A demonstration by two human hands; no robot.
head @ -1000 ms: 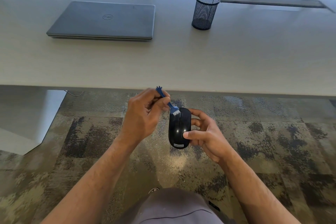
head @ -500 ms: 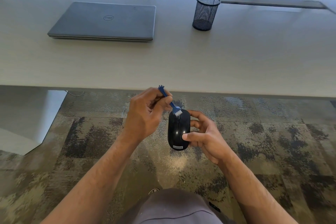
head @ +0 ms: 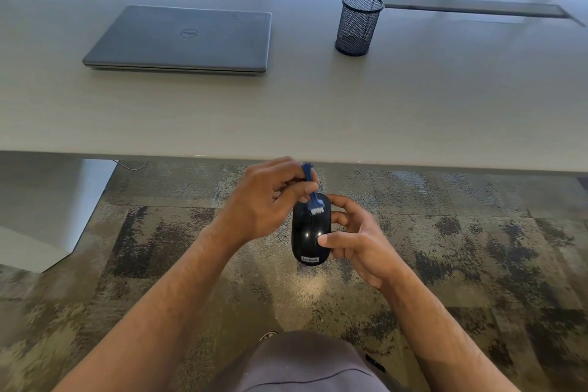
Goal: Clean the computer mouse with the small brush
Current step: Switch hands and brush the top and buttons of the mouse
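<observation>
The mouse (head: 310, 231) is gripped by the right hand (head: 356, 240), below the bench (head: 286, 111) edge. The small brush (head: 313, 197) is pinched closed in the left hand (head: 267, 200), bristles at the mouse's 12 o'clock end. Short, light strokes along the button seam are advised, with the mouse kept steady.

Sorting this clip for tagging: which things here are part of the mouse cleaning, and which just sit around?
In use:
- glossy black computer mouse, held in right hand
- small blue brush with white bristles, in left hand

Idle on the pale table:
- closed grey laptop
- black wire-mesh pen cup
</observation>
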